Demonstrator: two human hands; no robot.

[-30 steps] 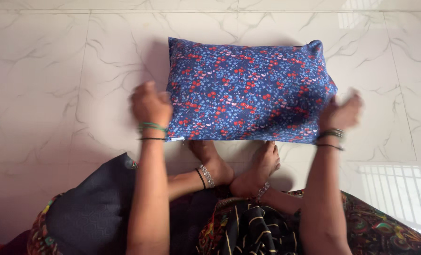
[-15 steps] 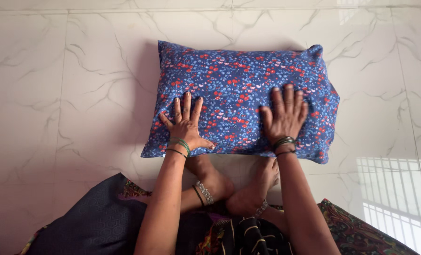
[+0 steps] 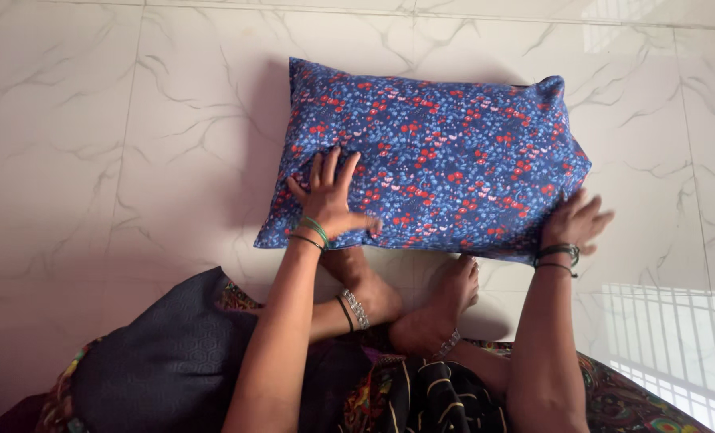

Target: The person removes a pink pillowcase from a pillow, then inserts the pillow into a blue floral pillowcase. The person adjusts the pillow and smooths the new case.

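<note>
Here a pillow in a blue cover with small red and pink flowers is seen lying flat on a white marbled tile floor, straight ahead of the seated person. The left hand is laid flat on the pillow's near left part, fingers spread and pointing away from the body, the thumb stretched out along the near edge; nothing is gripped by it. The right hand is placed at the pillow's near right corner, its fingers loosely spread and fanned out to the right; whether the edge of the cover is pinched by it cannot be told, since the fingers are slightly blurred. Green and dark bangles are worn on the left wrist, dark ones on the right. Two bare feet with silver anklets are tucked just beside the pillow's near edge, between the forearms. Dark patterned cloth is spread over the lap at the lower left.
</note>
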